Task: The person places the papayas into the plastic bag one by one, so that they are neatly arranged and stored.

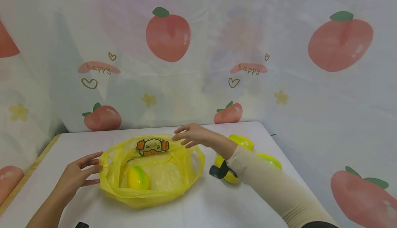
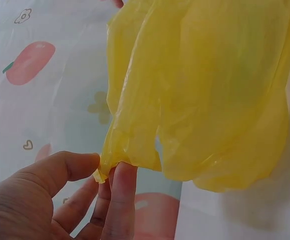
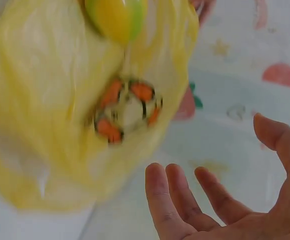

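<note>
A yellow plastic bag point(image 1: 136, 199) with a winking cartoon face lies with its mouth spread wide. Inside it sits a glossy yellow-green mango point(image 1: 138, 179), also visible at the top of the right wrist view. At the bag's left side, my left hand point(image 1: 75, 176) pinches a gathered bit of the plastic point(image 2: 103, 175) between thumb and fingers. My right hand point(image 1: 193, 135) hovers at the bag's far right rim, fingers spread and holding nothing. In the right wrist view its fingers point(image 3: 174, 200) are apart from the bag.
Three more mangoes lie right of the bag: one at the back point(image 1: 241, 141), one farther right point(image 1: 269, 159), and one point(image 1: 232, 177) partly behind the right wrist's black camera point(image 1: 217, 172). A fruit-print cloth point(image 1: 192, 93) hangs behind the white table point(image 1: 198, 217).
</note>
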Demonstrator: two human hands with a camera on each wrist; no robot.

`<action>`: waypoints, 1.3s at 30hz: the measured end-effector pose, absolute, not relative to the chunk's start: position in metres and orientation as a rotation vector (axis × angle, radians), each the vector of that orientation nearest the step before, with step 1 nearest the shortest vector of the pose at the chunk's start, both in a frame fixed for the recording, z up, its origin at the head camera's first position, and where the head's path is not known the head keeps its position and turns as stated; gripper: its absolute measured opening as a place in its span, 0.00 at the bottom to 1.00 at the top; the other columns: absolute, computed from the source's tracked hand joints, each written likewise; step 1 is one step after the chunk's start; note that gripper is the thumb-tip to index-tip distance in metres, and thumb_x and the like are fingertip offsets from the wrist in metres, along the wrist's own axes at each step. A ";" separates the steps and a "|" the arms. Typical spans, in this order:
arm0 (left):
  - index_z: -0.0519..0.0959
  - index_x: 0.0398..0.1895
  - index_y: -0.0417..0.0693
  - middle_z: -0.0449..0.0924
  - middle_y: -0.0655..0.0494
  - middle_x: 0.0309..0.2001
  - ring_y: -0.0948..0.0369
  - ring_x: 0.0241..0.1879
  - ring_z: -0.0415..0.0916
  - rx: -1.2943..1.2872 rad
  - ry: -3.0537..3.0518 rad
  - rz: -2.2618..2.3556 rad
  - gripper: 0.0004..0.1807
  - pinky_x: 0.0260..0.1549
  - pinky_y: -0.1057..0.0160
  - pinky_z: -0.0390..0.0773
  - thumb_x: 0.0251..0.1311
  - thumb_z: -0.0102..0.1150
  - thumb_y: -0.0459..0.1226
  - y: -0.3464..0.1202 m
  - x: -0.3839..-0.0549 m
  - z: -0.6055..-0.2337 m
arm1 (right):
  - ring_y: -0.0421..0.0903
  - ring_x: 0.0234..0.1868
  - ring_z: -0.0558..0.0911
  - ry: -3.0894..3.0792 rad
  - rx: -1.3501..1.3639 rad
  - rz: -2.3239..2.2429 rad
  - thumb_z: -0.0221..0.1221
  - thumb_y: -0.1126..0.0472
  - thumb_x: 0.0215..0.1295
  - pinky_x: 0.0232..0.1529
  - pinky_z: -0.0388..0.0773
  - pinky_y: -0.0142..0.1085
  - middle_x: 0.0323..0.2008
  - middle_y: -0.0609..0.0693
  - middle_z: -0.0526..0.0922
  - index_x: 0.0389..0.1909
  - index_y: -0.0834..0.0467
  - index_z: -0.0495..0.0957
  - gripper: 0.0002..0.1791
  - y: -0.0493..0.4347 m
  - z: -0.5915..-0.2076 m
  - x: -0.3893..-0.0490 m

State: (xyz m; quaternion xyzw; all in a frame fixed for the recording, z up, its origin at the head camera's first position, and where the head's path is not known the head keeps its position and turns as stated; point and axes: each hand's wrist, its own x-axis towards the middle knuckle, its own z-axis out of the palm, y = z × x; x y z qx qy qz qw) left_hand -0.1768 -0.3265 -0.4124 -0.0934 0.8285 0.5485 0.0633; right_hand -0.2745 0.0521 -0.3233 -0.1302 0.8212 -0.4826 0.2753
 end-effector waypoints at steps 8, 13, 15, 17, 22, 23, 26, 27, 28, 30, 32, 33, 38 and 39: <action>0.58 0.75 0.44 0.67 0.37 0.63 0.75 0.39 0.76 -0.265 2.496 1.674 0.41 0.42 0.57 0.86 0.64 0.63 0.47 -0.326 -0.177 -0.412 | 0.60 0.65 0.72 2.377 -0.229 -1.182 0.61 0.51 0.67 0.66 0.71 0.52 0.66 0.61 0.71 0.71 0.60 0.63 0.36 0.149 -0.286 -0.306; 0.58 0.75 0.44 0.67 0.38 0.63 0.75 0.39 0.76 -0.274 2.504 1.661 0.41 0.42 0.57 0.86 0.64 0.63 0.47 -0.325 -0.177 -0.412 | 0.64 0.69 0.65 2.401 -0.181 -1.139 0.56 0.51 0.71 0.70 0.64 0.55 0.73 0.64 0.58 0.74 0.63 0.55 0.38 0.201 -0.287 -0.318; 0.58 0.75 0.44 0.66 0.37 0.64 0.75 0.39 0.76 -0.280 2.501 1.659 0.41 0.42 0.57 0.86 0.64 0.62 0.47 -0.325 -0.177 -0.412 | 0.65 0.70 0.63 2.388 -0.147 -1.138 0.57 0.51 0.70 0.71 0.62 0.56 0.73 0.65 0.56 0.75 0.63 0.53 0.40 0.216 -0.291 -0.320; 0.58 0.76 0.44 0.66 0.36 0.64 0.75 0.39 0.75 -0.282 2.498 1.659 0.41 0.41 0.58 0.86 0.64 0.62 0.47 -0.325 -0.177 -0.412 | 0.66 0.71 0.62 2.375 -0.104 -1.144 0.58 0.50 0.69 0.71 0.61 0.55 0.73 0.66 0.56 0.76 0.63 0.51 0.42 0.229 -0.297 -0.323; 0.58 0.76 0.45 0.66 0.36 0.65 0.75 0.39 0.75 -0.296 2.497 1.654 0.41 0.41 0.57 0.86 0.64 0.62 0.47 -0.324 -0.178 -0.413 | 0.66 0.72 0.60 2.326 -0.021 -1.146 0.60 0.47 0.68 0.72 0.59 0.56 0.73 0.67 0.56 0.76 0.64 0.48 0.47 0.254 -0.316 -0.331; 0.58 0.76 0.45 0.66 0.37 0.64 0.75 0.39 0.75 -0.295 2.497 1.655 0.41 0.41 0.57 0.86 0.64 0.63 0.47 -0.324 -0.178 -0.413 | 0.66 0.72 0.59 2.311 -0.008 -1.150 0.61 0.47 0.67 0.72 0.59 0.56 0.73 0.67 0.55 0.76 0.64 0.48 0.47 0.258 -0.320 -0.332; 0.58 0.76 0.45 0.67 0.37 0.64 0.74 0.39 0.76 -0.293 2.496 1.660 0.41 0.41 0.57 0.86 0.64 0.63 0.46 -0.323 -0.178 -0.414 | 0.66 0.73 0.58 2.275 0.013 -1.157 0.60 0.45 0.67 0.73 0.57 0.56 0.74 0.67 0.51 0.77 0.64 0.46 0.49 0.268 -0.332 -0.337; 0.58 0.75 0.44 0.67 0.37 0.63 0.74 0.39 0.76 -0.290 2.496 1.661 0.41 0.41 0.57 0.86 0.64 0.63 0.46 -0.323 -0.178 -0.414 | 0.66 0.73 0.57 2.266 0.027 -1.166 0.61 0.45 0.67 0.73 0.56 0.56 0.75 0.67 0.51 0.77 0.64 0.46 0.49 0.271 -0.336 -0.339; 0.58 0.75 0.44 0.67 0.38 0.63 0.74 0.39 0.76 -0.289 2.497 1.663 0.41 0.41 0.57 0.86 0.63 0.63 0.46 -0.323 -0.177 -0.414 | 0.66 0.73 0.57 2.262 0.040 -1.166 0.61 0.45 0.67 0.73 0.56 0.56 0.75 0.67 0.50 0.77 0.64 0.46 0.49 0.273 -0.339 -0.341; 0.59 0.75 0.44 0.68 0.38 0.63 0.74 0.39 0.77 -0.287 2.497 1.669 0.41 0.41 0.57 0.86 0.63 0.64 0.46 -0.323 -0.177 -0.414 | 0.67 0.73 0.57 2.255 0.055 -1.157 0.61 0.44 0.67 0.73 0.57 0.57 0.75 0.67 0.50 0.77 0.64 0.45 0.50 0.278 -0.347 -0.344; 0.59 0.75 0.44 0.68 0.38 0.63 0.74 0.39 0.77 -0.286 2.495 1.673 0.41 0.41 0.57 0.86 0.63 0.64 0.46 -0.323 -0.178 -0.414 | 0.67 0.73 0.57 2.245 0.085 -1.143 0.61 0.44 0.66 0.73 0.57 0.57 0.75 0.67 0.49 0.77 0.64 0.45 0.50 0.282 -0.355 -0.348; 0.59 0.75 0.44 0.68 0.38 0.63 0.74 0.39 0.77 -0.285 2.494 1.676 0.41 0.41 0.57 0.86 0.63 0.64 0.46 -0.323 -0.178 -0.413 | 0.67 0.73 0.57 2.238 0.102 -1.135 0.61 0.44 0.66 0.72 0.58 0.57 0.75 0.67 0.50 0.77 0.63 0.46 0.50 0.283 -0.358 -0.350; 0.58 0.76 0.44 0.67 0.38 0.63 0.74 0.39 0.77 -0.291 2.490 1.678 0.41 0.42 0.57 0.86 0.63 0.64 0.46 -0.323 -0.178 -0.413 | 0.66 0.71 0.61 2.219 0.142 -1.080 0.62 0.45 0.65 0.71 0.62 0.56 0.74 0.66 0.51 0.77 0.62 0.47 0.49 0.288 -0.373 -0.354; 0.58 0.76 0.44 0.67 0.38 0.64 0.74 0.39 0.77 -0.290 2.492 1.676 0.41 0.42 0.56 0.86 0.63 0.64 0.46 -0.323 -0.177 -0.413 | 0.66 0.70 0.62 2.216 0.147 -1.078 0.62 0.45 0.65 0.70 0.63 0.56 0.74 0.65 0.52 0.77 0.62 0.48 0.49 0.289 -0.376 -0.354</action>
